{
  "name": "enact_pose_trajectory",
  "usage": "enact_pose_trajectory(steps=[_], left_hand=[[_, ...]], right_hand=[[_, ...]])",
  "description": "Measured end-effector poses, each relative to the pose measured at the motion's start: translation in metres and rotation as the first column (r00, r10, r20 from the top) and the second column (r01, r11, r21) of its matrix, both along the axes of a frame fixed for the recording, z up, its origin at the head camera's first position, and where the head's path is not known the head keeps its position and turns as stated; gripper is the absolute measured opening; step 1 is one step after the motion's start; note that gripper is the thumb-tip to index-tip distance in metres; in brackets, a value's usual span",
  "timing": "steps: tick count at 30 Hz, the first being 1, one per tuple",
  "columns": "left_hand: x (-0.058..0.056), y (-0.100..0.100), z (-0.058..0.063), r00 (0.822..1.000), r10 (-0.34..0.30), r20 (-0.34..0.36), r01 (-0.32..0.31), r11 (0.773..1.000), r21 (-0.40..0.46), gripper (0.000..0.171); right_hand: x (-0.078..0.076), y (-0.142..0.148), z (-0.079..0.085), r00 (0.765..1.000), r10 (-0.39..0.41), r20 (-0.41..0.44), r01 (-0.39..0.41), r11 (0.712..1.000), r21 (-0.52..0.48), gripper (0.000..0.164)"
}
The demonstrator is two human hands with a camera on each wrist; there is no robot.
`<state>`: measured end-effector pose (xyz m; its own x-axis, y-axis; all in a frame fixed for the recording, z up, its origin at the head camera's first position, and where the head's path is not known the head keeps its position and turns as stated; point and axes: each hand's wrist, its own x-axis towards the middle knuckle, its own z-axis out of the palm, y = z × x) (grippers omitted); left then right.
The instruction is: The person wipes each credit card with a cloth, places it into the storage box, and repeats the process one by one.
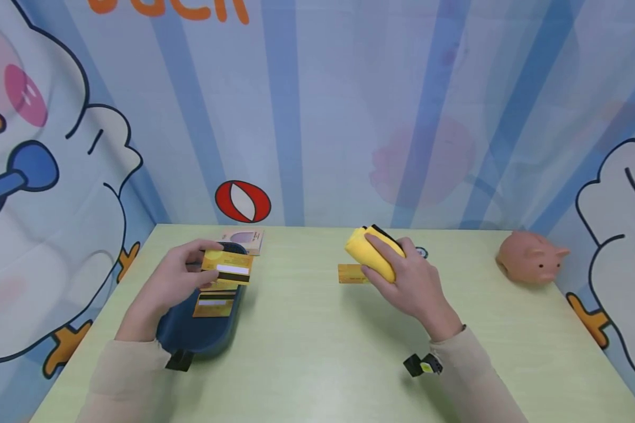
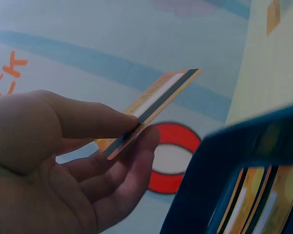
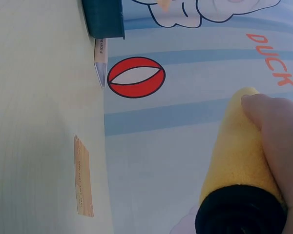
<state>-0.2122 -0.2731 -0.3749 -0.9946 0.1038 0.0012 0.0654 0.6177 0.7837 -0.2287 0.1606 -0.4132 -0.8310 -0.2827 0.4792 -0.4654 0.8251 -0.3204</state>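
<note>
My left hand (image 1: 177,273) pinches a gold card (image 1: 227,268) with a black stripe and a white strip between thumb and fingers. The card is held above a dark blue tray (image 1: 190,338), in which more striped gold cards (image 1: 211,305) lie. My right hand (image 1: 410,288) grips a yellow, fuzzy-looking roll (image 1: 367,252) with a black end, held off the table. In the right wrist view the yellow roll (image 3: 234,156) shows its black end towards the camera. Another gold card (image 1: 351,274) lies on the table just beyond, partly hidden by my right hand.
A pink piggy figure (image 1: 531,258) stands at the table's back right. A pale printed card or booklet (image 1: 251,241) lies behind the tray. Behind my right hand a small round object (image 1: 422,252) is partly hidden. A printed cloth backdrop (image 1: 328,117) rises at the table's back edge.
</note>
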Motion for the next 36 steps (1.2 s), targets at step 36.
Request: enact_pose_trajectory(steps=[36], left_hand=[[0.021, -0.048, -0.04, 0.911, -0.127, 0.393, 0.196, 0.97, -0.141, 0.06]], right_hand=[[0.001, -0.001, -0.002, 0.999, 0.007, -0.043, -0.007, 1.0, 0.006, 0.061]])
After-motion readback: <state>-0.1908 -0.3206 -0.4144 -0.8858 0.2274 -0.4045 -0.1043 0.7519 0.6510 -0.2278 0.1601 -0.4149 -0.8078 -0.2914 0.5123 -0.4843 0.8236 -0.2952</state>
